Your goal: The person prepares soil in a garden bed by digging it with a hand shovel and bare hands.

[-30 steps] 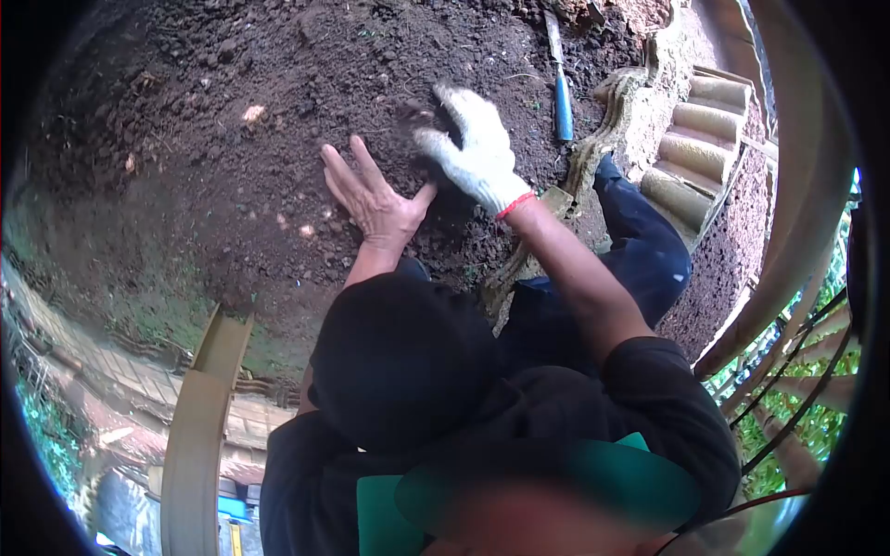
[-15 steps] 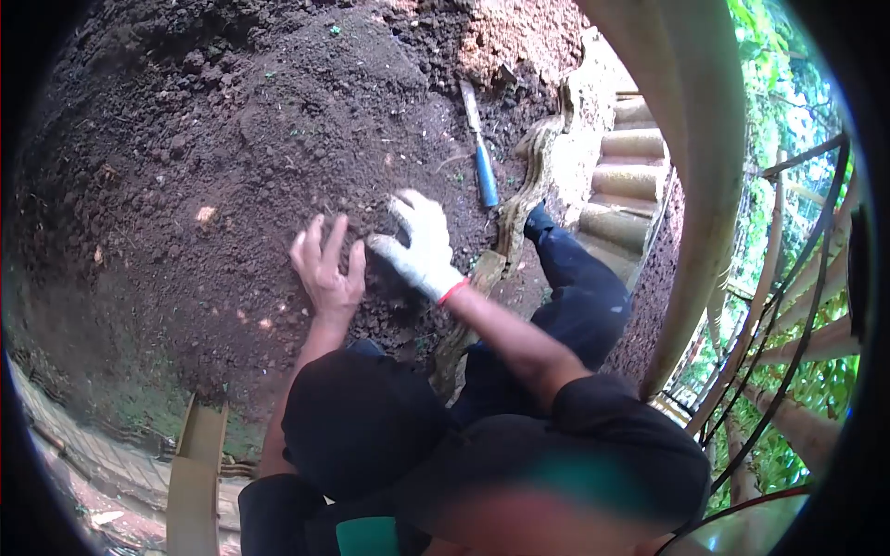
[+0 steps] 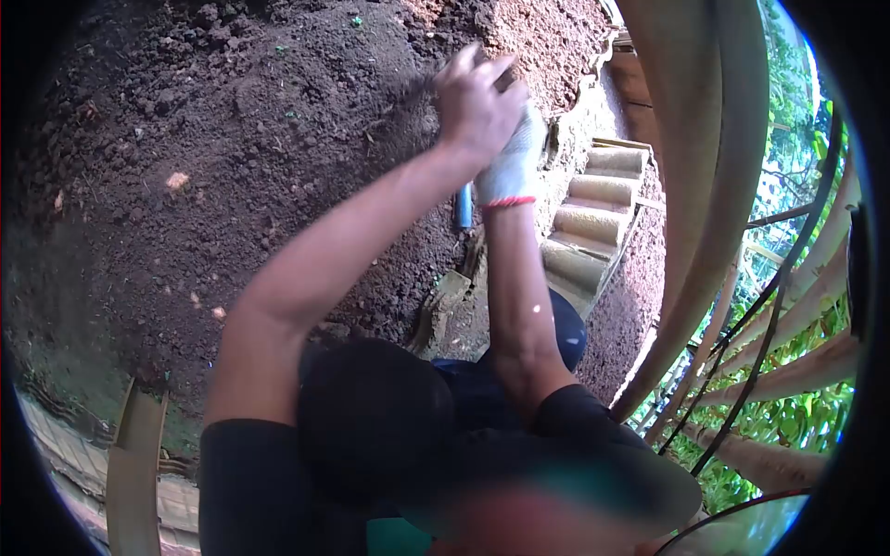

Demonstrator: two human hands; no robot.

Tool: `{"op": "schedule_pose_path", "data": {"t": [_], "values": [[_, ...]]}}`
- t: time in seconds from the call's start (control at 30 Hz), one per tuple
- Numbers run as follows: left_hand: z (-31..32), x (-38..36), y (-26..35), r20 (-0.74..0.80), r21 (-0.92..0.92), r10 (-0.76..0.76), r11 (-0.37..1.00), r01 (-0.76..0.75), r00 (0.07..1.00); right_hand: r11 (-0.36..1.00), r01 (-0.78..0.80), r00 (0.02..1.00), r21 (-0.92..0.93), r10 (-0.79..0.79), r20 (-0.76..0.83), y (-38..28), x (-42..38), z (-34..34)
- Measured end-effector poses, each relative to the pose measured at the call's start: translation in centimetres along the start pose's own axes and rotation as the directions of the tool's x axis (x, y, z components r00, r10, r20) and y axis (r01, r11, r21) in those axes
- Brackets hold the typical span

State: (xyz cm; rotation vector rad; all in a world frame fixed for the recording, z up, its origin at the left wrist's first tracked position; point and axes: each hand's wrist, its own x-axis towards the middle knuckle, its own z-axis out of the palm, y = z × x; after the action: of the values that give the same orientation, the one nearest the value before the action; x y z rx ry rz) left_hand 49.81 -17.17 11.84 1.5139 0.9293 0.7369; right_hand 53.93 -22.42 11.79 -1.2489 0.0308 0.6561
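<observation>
Just below the gloved right hand (image 3: 513,162), a blue-handled tool (image 3: 464,206) on soil (image 3: 232,139).

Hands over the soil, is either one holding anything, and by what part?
Cannot be told. The bare left hand covers the gloved right hand above the soil; any hold is hidden. The blue-handled tool lies below them, mostly hidden.

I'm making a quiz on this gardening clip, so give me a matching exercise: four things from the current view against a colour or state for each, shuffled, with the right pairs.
Things:
1. left hand
2. right hand
3. tool handle
4. soil

Descriptions:
A. blue
B. bare
C. dark brown and crumbly
D. in a white glove with a red cuff

Pairs: 1-B, 2-D, 3-A, 4-C
</observation>
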Motion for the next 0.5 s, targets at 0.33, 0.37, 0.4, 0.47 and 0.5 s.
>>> {"op": "schedule_pose_path", "data": {"t": [0.33,0.37,0.4,0.47,0.5], "values": [[-12.1,-8.9,-6.1,-0.068,0.288,0.184,0.945,-0.157,0.981,0.813,-0.439,0.891,0.383,0.449,0.069,-2.7,0.7,-4.1],[-14.8,-11.8,-8.4,-0.079,0.388,0.216,0.906,-0.17,0.973,0.855,-0.442,0.891,0.271,0.454,0.019,-1.1,-2.5,-3.6],[-17.8,-14.9,-9.9,-0.101,0.487,0.186,0.866,-0.115,0.977,0.783,-0.543,0.826,0.302,0.563,0.027,0.5,-4.8,-4.2],[-23.8,-20.3,-13.1,-0.148,0.674,0.146,0.739,-0.009,0.978,0.745,-0.589,0.785,0.313,0.62,0.003,3.1,-8.9,-4.2],[-26.4,-22.4,-13.1,-0.136,0.819,-0.042,0.558,0.136,0.99,0.781,-0.551,0.811,0.295,0.585,-0.035,3.9,-10.8,-3.7]]}}
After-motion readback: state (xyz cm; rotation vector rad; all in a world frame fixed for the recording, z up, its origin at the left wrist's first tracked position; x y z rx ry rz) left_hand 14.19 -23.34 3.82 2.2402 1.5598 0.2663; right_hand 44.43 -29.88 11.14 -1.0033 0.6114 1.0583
